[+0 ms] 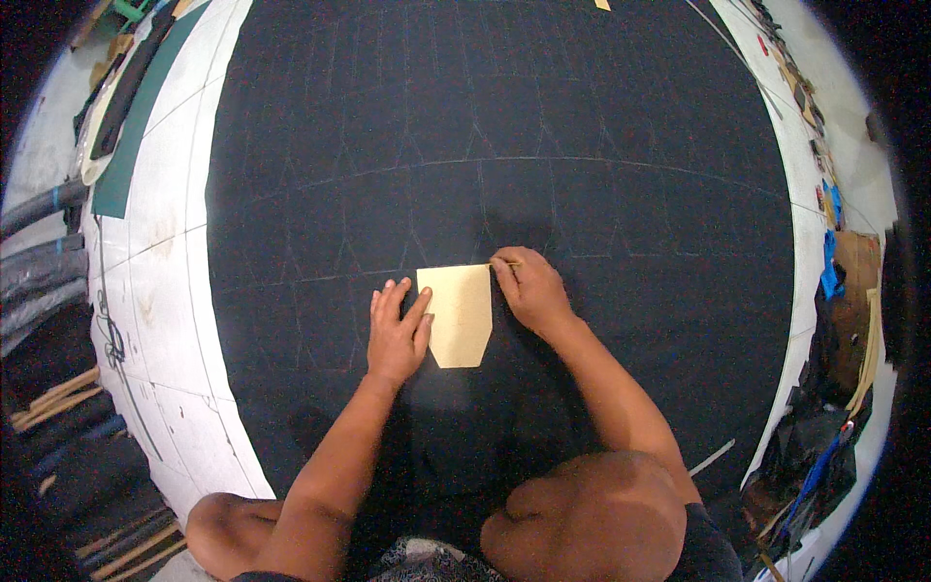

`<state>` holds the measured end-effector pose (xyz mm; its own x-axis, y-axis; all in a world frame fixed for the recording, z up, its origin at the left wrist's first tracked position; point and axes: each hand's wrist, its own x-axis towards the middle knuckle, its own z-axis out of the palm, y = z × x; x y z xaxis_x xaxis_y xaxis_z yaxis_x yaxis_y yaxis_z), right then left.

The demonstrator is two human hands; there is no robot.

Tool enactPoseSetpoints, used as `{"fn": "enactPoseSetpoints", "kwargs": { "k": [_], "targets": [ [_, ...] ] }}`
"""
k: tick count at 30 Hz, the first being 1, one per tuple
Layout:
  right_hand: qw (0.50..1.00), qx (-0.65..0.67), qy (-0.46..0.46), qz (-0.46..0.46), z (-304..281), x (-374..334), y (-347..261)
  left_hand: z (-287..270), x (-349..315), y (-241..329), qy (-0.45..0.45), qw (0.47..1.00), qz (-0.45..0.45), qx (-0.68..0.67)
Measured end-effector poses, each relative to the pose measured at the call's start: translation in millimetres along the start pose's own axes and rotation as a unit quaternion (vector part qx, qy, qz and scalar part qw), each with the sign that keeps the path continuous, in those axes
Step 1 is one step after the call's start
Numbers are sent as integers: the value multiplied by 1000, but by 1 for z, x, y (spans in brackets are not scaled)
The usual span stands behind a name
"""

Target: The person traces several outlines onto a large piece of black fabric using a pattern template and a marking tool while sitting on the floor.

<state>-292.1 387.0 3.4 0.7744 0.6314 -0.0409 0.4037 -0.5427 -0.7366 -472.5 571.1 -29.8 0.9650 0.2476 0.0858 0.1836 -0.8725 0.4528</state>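
Observation:
A pale yellow pocket-shaped card template (459, 315) lies flat on dark cloth (621, 204), its straight edge away from me and its cut corners toward me. My left hand (399, 335) rests with fingers spread along the template's left side, the thumb and forefinger on its edge. At the far right corner, my right hand (531, 289) pinches a thin yellow stick (514, 264), which looks like a pencil. Its tip is hidden by the fingers. Faint pale lines cross the cloth, and one meets the template's far edge.
White sheeting (165, 291) borders the cloth. Wrapped rolls (44, 242) and wooden sticks (60, 400) lie beyond it at left. A thin pale ruler-like strip (713, 457) lies near my right elbow. Brown card (853, 257) and black plastic (810, 436) sit at right. My bare knees (606, 524) are close to the cloth.

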Motion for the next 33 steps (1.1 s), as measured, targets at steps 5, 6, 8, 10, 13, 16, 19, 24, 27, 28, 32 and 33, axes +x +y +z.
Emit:
{"fn": "enactPoseSetpoints", "kwargs": {
  "k": [5,6,8,10,13,16,19,24,27,28,32,33],
  "targets": [
    [999,18,36,-7,0,-5,5,0,1,0,-9,1000,2,7],
    [997,40,59,16,-5,-9,4,0,1,-1,-9,1000,2,6],
    [992,77,92,50,-15,-19,6,-2,1,2,3,999,5,50],
    [985,110,110,70,-26,-32,11,-2,1,13,1,997,11,77],
    [999,0,47,-10,-28,-66,21,9,5,51,-18,996,12,92],
    [990,-109,43,-78,-12,-101,40,21,12,90,-38,996,14,81],
    [987,-149,42,-50,-8,-117,56,28,18,110,-40,996,0,81],
    [982,-178,70,-7,-15,-104,58,24,29,96,-49,996,17,69],
    [980,-182,73,-26,-16,-102,62,14,39,81,-88,995,36,33],
    [979,-184,77,-29,-15,-102,64,13,42,80,-78,995,43,38],
    [979,-183,83,-15,-15,-100,63,11,49,76,-50,996,57,48],
    [979,-182,87,-17,-14,-98,60,11,49,73,-47,996,60,51]
  ]
}}
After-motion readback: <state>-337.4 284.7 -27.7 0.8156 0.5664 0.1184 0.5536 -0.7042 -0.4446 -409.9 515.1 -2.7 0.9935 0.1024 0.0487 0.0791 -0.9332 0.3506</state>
